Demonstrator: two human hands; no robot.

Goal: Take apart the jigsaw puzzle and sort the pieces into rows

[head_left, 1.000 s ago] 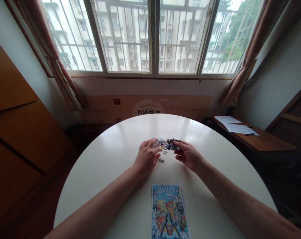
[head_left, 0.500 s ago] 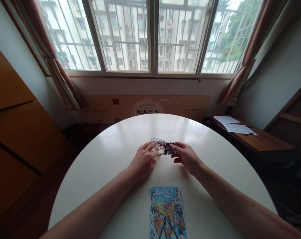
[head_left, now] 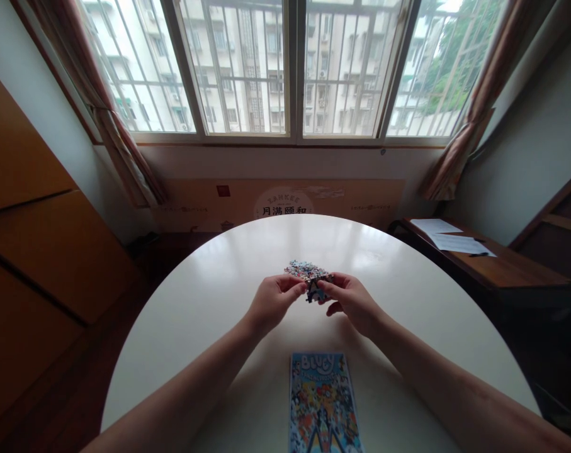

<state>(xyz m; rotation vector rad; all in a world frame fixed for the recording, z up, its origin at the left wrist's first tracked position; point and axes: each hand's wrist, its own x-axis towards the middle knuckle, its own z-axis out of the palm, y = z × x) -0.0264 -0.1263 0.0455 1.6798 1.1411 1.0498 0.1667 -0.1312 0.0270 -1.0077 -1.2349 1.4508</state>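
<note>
A small joined section of dark puzzle pieces (head_left: 315, 290) is raised between both hands, above the white table. My right hand (head_left: 354, 296) grips its right side, thumb on top. My left hand (head_left: 272, 302) is closed in a pinch at the section's left edge; whether a loose piece is between the fingertips is too small to tell. Just behind lies a pile of loose puzzle pieces (head_left: 304, 269), partly hidden by the section and fingers. Nearer to me, a colourful Bluey picture sheet (head_left: 323, 402) lies flat.
The round white table (head_left: 181, 352) fills the middle. On the right stands a brown side table (head_left: 516, 267) with papers (head_left: 462, 243) and a pen. Behind are a printed box panel (head_left: 195, 201) and a window; orange cabinets are at left.
My left hand has drawn back from the loose pile and closed its fingers at the section's left edge. The section has tilted and shifted slightly nearer. The view has moved a little.
</note>
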